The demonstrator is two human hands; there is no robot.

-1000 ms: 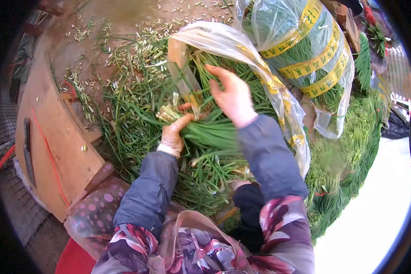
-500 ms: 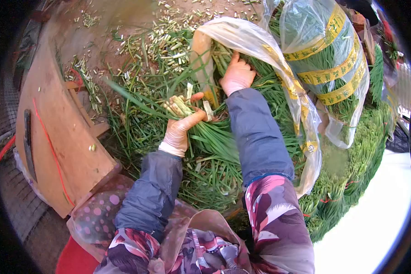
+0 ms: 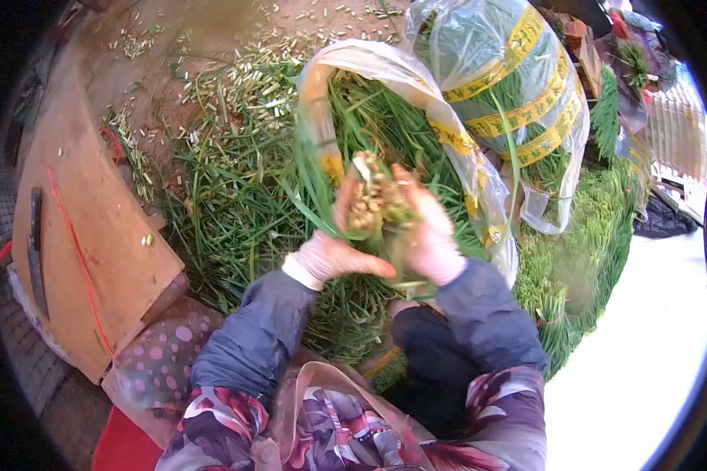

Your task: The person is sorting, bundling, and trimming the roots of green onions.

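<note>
In the head view, a bunch of chives (image 3: 375,206) is between my two hands, its pale stalk ends turned up toward me. My left hand (image 3: 334,253), in a thin glove, cups the bunch from the left with the thumb stretched out under it. From the right, my right hand (image 3: 432,231) presses against the same bunch; motion smears its fingers. Just beyond the hands, an open clear plastic bag (image 3: 385,59) with yellow printed bands holds loose green chives (image 3: 389,118).
A full, yellow-banded bag (image 3: 511,94) stands at the upper right. Tied chive bundles (image 3: 577,259) are stacked below it. At left is a wooden board (image 3: 94,259) with a dark knife-like strip (image 3: 37,251) and a red string (image 3: 78,251). Cut stalk ends (image 3: 243,102) litter the ground.
My right hand has come out of the open bag to the bunch. My left hand has moved slightly right and down, and the stalk ends now face up. The view has shifted slightly.
</note>
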